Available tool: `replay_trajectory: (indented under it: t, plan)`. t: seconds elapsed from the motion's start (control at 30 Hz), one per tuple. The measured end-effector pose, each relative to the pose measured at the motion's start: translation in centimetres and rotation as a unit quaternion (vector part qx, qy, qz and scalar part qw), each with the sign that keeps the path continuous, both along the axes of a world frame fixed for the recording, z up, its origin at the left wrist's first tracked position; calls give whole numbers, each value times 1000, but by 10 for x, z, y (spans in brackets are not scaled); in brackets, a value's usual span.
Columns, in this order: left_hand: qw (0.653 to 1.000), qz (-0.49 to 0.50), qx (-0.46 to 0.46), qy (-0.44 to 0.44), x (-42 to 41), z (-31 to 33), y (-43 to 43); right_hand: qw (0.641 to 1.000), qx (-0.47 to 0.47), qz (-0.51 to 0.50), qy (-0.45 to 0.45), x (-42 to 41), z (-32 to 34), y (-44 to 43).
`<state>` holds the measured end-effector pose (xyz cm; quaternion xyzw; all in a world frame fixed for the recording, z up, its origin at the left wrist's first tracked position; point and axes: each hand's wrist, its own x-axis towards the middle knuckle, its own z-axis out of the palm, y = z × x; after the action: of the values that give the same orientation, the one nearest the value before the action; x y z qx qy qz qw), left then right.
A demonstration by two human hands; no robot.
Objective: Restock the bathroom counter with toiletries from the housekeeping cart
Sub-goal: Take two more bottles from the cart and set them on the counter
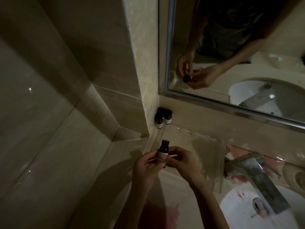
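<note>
A small dark toiletry bottle (pixel 163 150) with a black cap and a pale label stands upright between both my hands, above the counter's left end. My left hand (pixel 146 167) wraps its fingers around the bottle's lower part from the left. My right hand (pixel 181 161) pinches it from the right. Three similar dark bottles (pixel 162 119) with white labels stand grouped in the back corner of the beige counter (pixel 179 139), against the wall under the mirror. The room is dim.
A framed mirror (pixel 247 103) hangs above the counter and reflects my hands and the bottle. A chrome tap (pixel 254 177) reaches over the white basin (pixel 239 210) at the right. Tiled walls (pixel 66 96) close off the left side.
</note>
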<state>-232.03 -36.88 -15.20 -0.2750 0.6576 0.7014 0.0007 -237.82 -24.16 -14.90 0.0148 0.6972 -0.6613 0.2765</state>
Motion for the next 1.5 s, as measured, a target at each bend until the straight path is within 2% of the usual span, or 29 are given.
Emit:
replay_trajectory:
  t: [0.07,0.2,0.4,0.63,0.8,1.17,1.33,1.5]
  plan:
    - [1000,15,-1,2,-1,-1,-2,999,27,-8,30,-10,-7,-1]
    - [999,25,30,10,-3,-1,-3,986,93,-87,107,-41,-18,-6]
    - [999,14,24,18,2,-9,3,970,81,-156,170,-67,-38,-25]
    - [1000,-1,-8,10,2,-11,0,940,118,-176,266,-70,-54,-39]
    - [1000,3,-7,9,4,-10,-1,940,92,-226,240,-69,-56,-48]
    - [999,-11,-35,3,7,1,8,937,120,-229,235,-67,-58,-47]
    - [1000,-3,-25,14,15,20,11,949,88,-225,202,-50,-44,-30]
    - [994,-27,-88,55,34,45,17,958,34,-221,181,-10,-12,-3]
